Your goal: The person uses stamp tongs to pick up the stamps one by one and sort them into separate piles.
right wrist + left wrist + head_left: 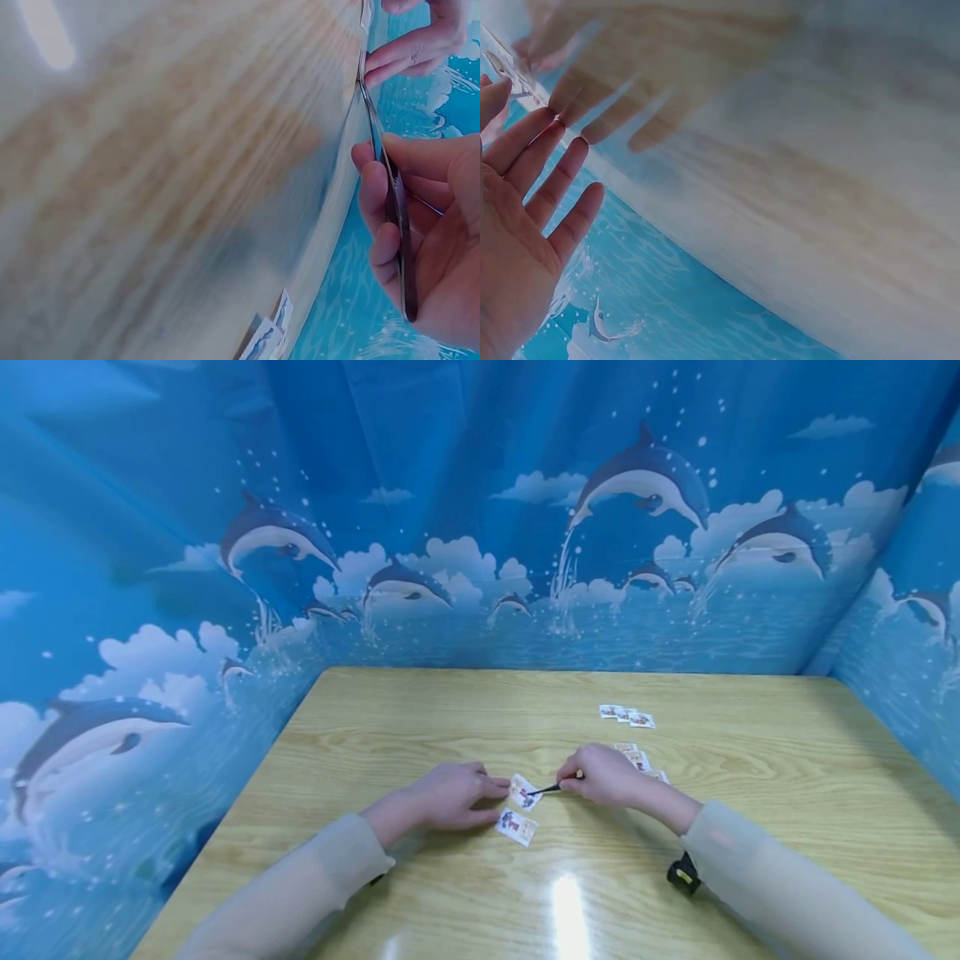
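My right hand (603, 774) holds a pair of dark metal tweezers (397, 202), with thumb and fingers round its shaft in the right wrist view. In the head view the tweezers' tips lie over a small white printed card (522, 798), which sits tilted on the table. Just below it lies a second printed card (517, 827). My left hand (453, 795) rests on the table to the left of both cards, its fingertips at their edges. Those fingers (544, 195) are extended and slightly spread in the left wrist view, with nothing gripped between them.
Beyond my right hand, a few overlapping cards (640, 720) lie towards the back of the wooden table (420, 718). More cards (639, 760) lie nearer, partly hidden by that hand. A blue curtain (465, 510) with dolphins surrounds the table's back and sides.
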{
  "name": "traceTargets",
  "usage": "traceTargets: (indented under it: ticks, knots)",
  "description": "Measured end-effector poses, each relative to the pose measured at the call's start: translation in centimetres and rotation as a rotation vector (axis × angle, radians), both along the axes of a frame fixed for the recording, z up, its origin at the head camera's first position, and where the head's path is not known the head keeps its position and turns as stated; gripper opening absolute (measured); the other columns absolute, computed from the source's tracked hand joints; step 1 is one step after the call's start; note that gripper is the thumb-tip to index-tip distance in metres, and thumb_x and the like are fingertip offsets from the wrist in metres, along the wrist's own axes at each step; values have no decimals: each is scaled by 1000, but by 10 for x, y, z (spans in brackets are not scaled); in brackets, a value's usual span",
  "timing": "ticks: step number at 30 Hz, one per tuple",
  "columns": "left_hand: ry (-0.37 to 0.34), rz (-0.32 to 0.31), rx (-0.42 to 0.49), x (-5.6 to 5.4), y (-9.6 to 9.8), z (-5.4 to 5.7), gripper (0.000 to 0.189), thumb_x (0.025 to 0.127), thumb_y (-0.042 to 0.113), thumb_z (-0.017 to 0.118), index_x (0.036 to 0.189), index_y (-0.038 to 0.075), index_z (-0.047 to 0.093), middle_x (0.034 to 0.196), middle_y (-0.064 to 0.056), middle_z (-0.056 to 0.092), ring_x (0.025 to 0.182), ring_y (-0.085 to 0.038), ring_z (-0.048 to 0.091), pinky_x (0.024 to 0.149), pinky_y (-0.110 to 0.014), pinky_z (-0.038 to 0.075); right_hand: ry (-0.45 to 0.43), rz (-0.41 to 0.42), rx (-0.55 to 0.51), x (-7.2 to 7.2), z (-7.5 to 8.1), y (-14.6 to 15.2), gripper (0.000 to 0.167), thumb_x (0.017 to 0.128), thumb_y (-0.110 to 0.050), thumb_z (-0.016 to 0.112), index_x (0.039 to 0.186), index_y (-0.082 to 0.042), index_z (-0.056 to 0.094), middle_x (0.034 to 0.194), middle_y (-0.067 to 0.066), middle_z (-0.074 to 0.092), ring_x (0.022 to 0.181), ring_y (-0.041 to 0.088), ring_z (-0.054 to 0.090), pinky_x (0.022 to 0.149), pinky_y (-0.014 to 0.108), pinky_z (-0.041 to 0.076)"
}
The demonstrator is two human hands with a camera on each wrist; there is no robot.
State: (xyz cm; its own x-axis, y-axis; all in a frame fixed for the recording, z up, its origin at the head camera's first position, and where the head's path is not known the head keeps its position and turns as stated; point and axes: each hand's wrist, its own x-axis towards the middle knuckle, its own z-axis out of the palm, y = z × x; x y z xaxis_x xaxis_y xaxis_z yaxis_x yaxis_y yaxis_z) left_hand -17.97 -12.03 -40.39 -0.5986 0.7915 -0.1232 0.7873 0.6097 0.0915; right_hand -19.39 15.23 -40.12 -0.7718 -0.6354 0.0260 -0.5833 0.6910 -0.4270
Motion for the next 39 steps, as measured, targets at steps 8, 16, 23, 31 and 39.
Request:
traceTargets:
  ticks: [8,16,23,31,39]
  knots:
    - [5,12,-33,-5,9,1,49,98,47,52,139,21,54,144,9,47,114,-20,56,86,-34,50,-13,7,-5,7,1,-1,8,87,-11,71,91,-14,78,89,-2,73,82,14,66,74,36,54]
    - [12,13,-40,-7,12,-1,50,97,48,52,140,22,52,144,10,46,111,-17,56,82,-30,50,-49,-85,26,6,2,-1,13,89,-12,70,100,-11,77,103,5,72,97,25,67,84,44,53]
    - [6,19,-24,-7,9,-2,51,97,49,51,140,22,53,144,10,46,116,-20,55,89,-33,49,-5,-72,17,6,1,-2,12,88,-10,70,97,-11,78,98,5,73,92,24,68,80,43,54]
    - [-37,23,15,-1,2,1,51,98,49,50,140,20,53,147,8,43,125,-26,51,103,-41,41,19,-128,7,6,0,-4,12,87,-9,71,96,-11,78,96,4,73,93,26,68,81,44,53]
    - [-13,-4,12,0,3,-1,50,98,49,50,139,22,53,144,10,46,116,-16,53,90,-33,49,11,-151,-3,7,-1,-7,11,86,-10,72,95,-11,77,95,4,73,89,24,68,77,42,54]
